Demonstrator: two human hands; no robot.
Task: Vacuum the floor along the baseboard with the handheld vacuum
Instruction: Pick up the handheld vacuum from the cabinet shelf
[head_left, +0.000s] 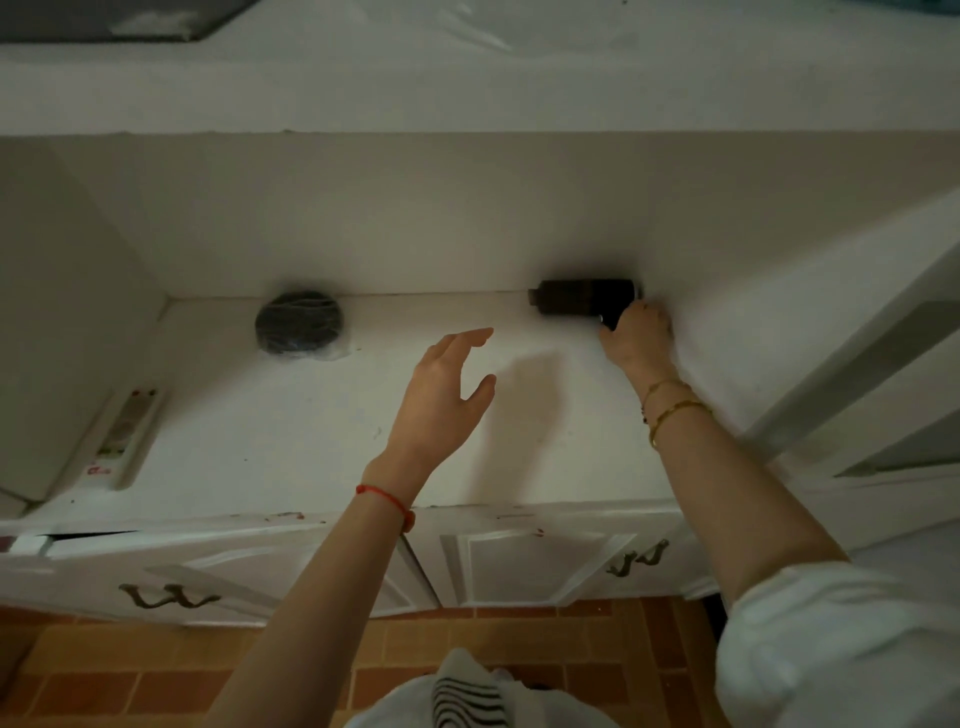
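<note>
Striped fabric (467, 693) sits at six o'clock, closest in. Now the left hand (441, 395) hovers over the white counter (311, 447), fingers spread, holding nothing. At one o'clock the right hand (636, 338) grips the handheld vacuum (582, 297), lying against the back wall (467, 234). At eleven o'clock lies a wrapped dark bundle (298, 323).

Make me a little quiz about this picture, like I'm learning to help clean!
1. True or false: the right hand grips the dark handheld vacuum.
2. The left hand is: A) holding a cloth, B) open and holding nothing, C) gripping a brush.
3. Fill in: the round dark bundle lies to the ___ of the vacuum.
Key: 1 true; 2 B; 3 left.
</note>
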